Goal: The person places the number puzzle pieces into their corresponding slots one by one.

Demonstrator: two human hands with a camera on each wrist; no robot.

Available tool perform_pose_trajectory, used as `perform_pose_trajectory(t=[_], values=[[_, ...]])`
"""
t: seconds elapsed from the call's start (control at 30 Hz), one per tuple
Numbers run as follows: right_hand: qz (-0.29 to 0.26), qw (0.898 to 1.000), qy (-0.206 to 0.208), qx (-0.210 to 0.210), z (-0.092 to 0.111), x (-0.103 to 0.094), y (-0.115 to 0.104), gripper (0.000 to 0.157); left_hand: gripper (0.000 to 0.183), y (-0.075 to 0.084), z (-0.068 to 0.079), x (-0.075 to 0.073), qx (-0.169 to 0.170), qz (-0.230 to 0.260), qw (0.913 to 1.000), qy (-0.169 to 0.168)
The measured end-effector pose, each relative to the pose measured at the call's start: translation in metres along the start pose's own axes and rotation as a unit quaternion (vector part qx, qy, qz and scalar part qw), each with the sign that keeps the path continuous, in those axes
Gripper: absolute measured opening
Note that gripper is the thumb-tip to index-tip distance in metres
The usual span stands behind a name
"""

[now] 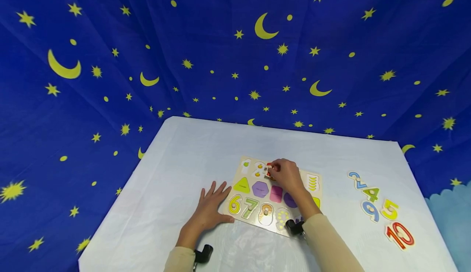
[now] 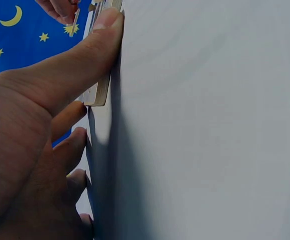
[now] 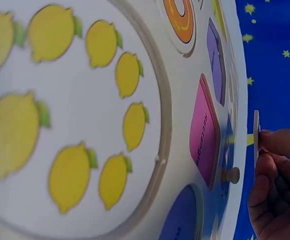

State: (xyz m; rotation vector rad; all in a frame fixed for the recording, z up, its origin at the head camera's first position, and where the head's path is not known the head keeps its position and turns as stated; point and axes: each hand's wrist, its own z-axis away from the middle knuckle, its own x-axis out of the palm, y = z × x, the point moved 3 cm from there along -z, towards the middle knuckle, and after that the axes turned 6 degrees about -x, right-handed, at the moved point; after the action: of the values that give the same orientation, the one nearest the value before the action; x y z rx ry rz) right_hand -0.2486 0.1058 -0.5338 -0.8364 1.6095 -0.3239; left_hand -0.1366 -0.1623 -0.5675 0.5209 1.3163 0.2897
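My right hand (image 1: 287,176) pinches a small red-and-pale puzzle piece (image 1: 269,169) over the upper row of a wooden peg puzzle board (image 1: 252,177). Fingers hide much of it, so its shape cannot be told. The right wrist view shows the piece (image 3: 256,142) edge-on between thumb and fingers, apart from the board. My left hand (image 1: 211,208) lies with fingers spread beside the board's left edge. Its thumb (image 2: 92,47) rests on the board's near left corner. The number pieces 6 (image 1: 235,204), 7 (image 1: 250,207) and 8 (image 1: 265,214) sit in the bottom row.
Loose number pieces lie right of the board: blue 2 (image 1: 357,180), green 4 (image 1: 371,194), blue 9 (image 1: 370,211), yellow 5 (image 1: 389,209) and red 10 (image 1: 400,235). A recess with printed lemons (image 3: 52,32) shows close up. Blue star-and-moon cloth (image 1: 220,51) hangs behind the white table (image 1: 154,206).
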Motion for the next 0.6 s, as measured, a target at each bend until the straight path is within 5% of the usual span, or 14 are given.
perform_pose_trajectory(t=[0.6], values=[[-0.002,1.0,-0.02,-0.001,-0.015,0.013,-0.016,0.012,0.102,0.0,0.001,-0.001,0.003,0.008,1.0,-0.003]])
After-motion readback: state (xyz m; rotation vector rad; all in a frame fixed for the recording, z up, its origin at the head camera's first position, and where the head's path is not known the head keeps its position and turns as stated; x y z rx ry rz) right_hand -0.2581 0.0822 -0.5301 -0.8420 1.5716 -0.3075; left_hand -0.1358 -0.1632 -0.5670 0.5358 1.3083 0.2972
